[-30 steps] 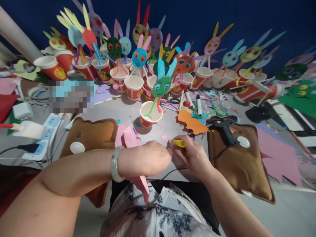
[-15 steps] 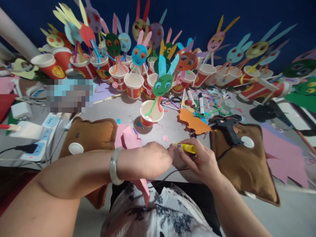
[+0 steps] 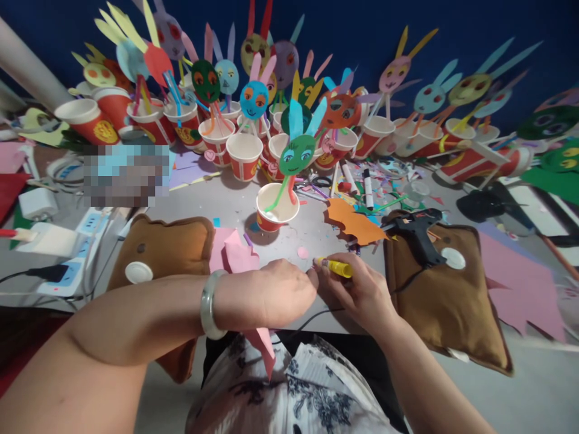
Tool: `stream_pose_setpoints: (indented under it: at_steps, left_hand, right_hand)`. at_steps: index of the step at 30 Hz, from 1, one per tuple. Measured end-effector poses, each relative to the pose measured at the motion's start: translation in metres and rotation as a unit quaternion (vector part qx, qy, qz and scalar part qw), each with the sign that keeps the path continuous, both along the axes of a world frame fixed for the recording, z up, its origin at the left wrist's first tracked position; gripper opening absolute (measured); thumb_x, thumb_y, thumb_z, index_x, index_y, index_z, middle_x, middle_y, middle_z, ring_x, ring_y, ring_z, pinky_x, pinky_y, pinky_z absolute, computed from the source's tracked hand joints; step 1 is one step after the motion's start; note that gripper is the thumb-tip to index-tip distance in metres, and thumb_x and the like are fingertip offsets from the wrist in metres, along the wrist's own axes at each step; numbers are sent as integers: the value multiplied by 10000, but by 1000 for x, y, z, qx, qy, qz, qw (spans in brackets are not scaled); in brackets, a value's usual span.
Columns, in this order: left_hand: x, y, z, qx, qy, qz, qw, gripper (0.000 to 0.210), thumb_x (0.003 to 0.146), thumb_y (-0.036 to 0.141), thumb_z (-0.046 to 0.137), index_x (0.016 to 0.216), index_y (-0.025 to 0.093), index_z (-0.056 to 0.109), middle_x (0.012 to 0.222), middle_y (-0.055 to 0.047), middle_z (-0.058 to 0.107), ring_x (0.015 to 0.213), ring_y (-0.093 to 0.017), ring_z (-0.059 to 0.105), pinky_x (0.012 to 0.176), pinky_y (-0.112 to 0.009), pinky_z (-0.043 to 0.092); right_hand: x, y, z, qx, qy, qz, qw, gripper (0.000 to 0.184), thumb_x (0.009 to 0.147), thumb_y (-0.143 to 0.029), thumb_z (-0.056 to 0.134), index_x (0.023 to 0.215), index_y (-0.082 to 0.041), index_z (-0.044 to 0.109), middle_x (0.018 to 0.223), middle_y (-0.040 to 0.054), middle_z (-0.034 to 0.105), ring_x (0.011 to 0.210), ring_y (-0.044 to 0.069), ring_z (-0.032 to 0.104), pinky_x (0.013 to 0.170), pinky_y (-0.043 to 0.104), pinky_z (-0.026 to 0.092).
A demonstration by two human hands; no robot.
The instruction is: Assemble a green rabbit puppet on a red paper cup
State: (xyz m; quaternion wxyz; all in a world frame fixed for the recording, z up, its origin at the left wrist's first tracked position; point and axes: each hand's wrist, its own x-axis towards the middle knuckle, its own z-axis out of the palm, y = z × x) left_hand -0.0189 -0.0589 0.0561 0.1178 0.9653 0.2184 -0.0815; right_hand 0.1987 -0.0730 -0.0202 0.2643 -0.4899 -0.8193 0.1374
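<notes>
My right hand (image 3: 364, 295) grips a yellow marker (image 3: 339, 267), its end pointing left toward my other hand. Back upward and fingers curled under, my left hand (image 3: 278, 292) is closed beside that end; whatever its fingers hold is hidden. The two hands nearly meet over the table edge. Folded pink paper (image 3: 242, 250) shows above and below my left wrist, which wears a pale bangle (image 3: 209, 304). Just beyond the hands lies a small pink paper disc (image 3: 303, 252). Farther back stands a paper cup (image 3: 271, 224) bearing a green rabbit-eared face (image 3: 297, 155).
Several cups with paper faces line the back. An orange paper piece (image 3: 353, 222) lies right of centre, near a black glue gun (image 3: 423, 238) on a brown cushion (image 3: 446, 301). Another cushion (image 3: 174, 241) and a power strip (image 3: 75, 262) are at left. Scraps litter the table.
My right hand has moved slightly left, bringing the marker closer to my left hand. My left hand has stayed nearly still.
</notes>
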Motion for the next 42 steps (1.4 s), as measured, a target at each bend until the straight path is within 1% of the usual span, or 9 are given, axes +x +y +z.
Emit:
stream_pose_setpoints:
  at_steps: [5,9,13,18,24,27,31,37,42]
  left_hand:
    - [-2,0,-1,8,57,-44,997,831,800,381,715,1410,-106,428,978,-196,722,783,-249,691,585,-311,489]
    - [-10,-1,-23,36,-28,-56,997,1115,752,738,608,1407,-137,391,991,-224,699,811,-274,680,649,-342,483]
    - [-13,-4,-40,44,-31,-56,997,1309,659,862,579,1439,-153,303,1007,-228,692,858,-305,665,685,-373,479]
    - [-12,-5,-36,47,-11,-52,997,1273,652,844,616,1445,-113,336,1017,-221,699,894,-307,663,721,-371,477]
    - [-12,-2,-24,40,-21,-82,996,840,774,693,633,1249,2,593,1025,-194,695,889,-274,662,720,-346,481]
    - [-8,2,-14,-1,31,-81,996,754,783,643,653,1227,34,608,1050,-181,697,892,-264,660,712,-330,476]
    - [-6,2,-13,-20,50,-64,996,824,743,626,699,1284,19,565,1012,-174,701,863,-262,656,696,-330,464]
    - [-16,-3,-45,0,-55,-45,997,1227,679,792,622,1458,-103,307,1039,-227,690,965,-316,640,772,-366,467]
    - [-17,-4,-50,2,-68,-50,996,1253,638,841,626,1469,-50,336,1086,-212,691,984,-318,639,815,-378,463]
  right_hand:
    - [1,-2,-1,103,74,-122,984,153,929,-325,636,1050,-232,617,912,56,734,746,192,704,667,299,551]
    - [6,-6,-1,61,124,-150,979,183,908,-361,666,1039,-238,633,881,57,722,704,199,688,621,316,545]
    - [5,-4,1,15,146,-138,980,186,913,-386,661,1021,-238,632,873,51,717,670,183,673,573,294,531]
    - [0,-3,4,3,110,-83,990,122,916,-324,666,977,-227,624,798,15,718,641,149,666,564,242,512]
    - [3,-8,1,13,52,9,999,133,938,-228,623,1066,-235,591,867,31,709,705,152,676,620,247,526]
    - [7,-5,-1,34,-1,80,996,168,958,-200,554,1124,-221,552,916,68,694,777,185,681,651,282,541]
    - [7,-1,-3,88,-31,91,991,222,957,-169,526,1171,-229,525,947,87,694,809,211,679,672,320,551]
    - [8,-9,2,104,50,5,993,291,909,-176,617,1181,-249,546,972,70,702,827,212,692,707,322,547]
    - [8,-12,5,77,-5,60,995,221,922,-158,571,1129,-231,546,911,56,704,787,204,666,708,332,511]
